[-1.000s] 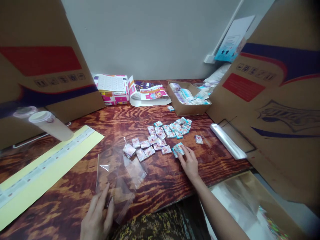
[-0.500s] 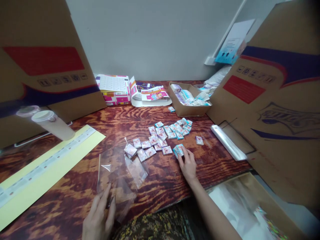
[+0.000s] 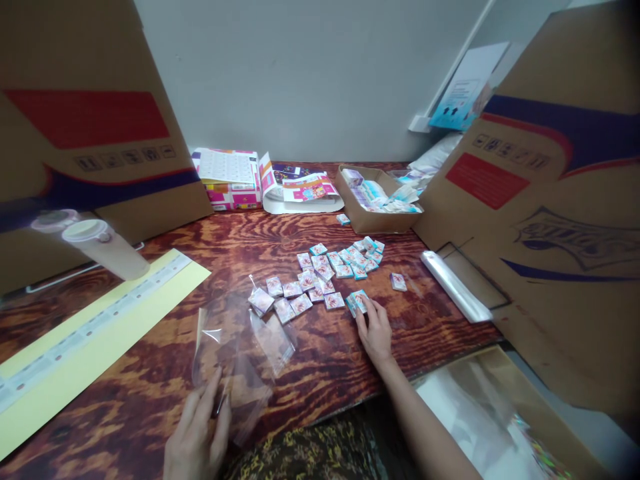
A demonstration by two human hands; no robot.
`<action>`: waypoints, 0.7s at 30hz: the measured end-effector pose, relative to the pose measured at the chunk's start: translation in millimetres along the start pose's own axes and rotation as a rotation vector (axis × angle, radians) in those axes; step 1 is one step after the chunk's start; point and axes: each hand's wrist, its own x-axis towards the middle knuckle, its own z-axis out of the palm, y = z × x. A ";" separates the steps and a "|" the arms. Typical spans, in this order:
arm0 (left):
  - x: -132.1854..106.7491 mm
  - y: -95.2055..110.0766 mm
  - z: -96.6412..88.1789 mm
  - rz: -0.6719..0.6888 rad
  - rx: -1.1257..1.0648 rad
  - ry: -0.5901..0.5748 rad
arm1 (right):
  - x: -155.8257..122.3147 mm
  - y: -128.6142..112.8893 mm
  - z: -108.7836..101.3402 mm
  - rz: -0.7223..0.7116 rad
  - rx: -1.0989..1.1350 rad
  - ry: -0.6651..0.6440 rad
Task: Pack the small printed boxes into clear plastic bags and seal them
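Observation:
My left hand (image 3: 197, 427) is at the front left, its fingers closed on the lower part of a clear plastic bag (image 3: 220, 343) lying on the table. Something small and dark shows between thumb and forefinger; its kind cannot be told. My right hand (image 3: 376, 330) grips a small blue-and-white printed box (image 3: 357, 301) with its fingertips, at the near edge of a loose group of similar boxes (image 3: 320, 267). Close to the left hand's bag lies another clear bag (image 3: 274, 340), with a small box (image 3: 261, 301) at its upper end.
A cardboard tray (image 3: 385, 221) of small packets stands at the back. Large cartons flank the table, left (image 3: 100, 167) and right (image 3: 560, 200). A bottle (image 3: 110, 250) and yellow strip (image 3: 110, 333) lie left; a clear plastic roll (image 3: 455, 285) lies right. An open box (image 3: 555, 427) sits below right.

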 end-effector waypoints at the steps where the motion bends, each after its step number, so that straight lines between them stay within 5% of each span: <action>1: -0.4 -0.5 0.3 -0.004 0.000 -0.004 | 1.1 -0.1 -1.2 -0.003 0.006 0.002; 21: -2.6 -2.6 1.1 -0.014 -0.006 -0.020 | -5.5 -0.4 6.0 0.016 -0.068 -0.020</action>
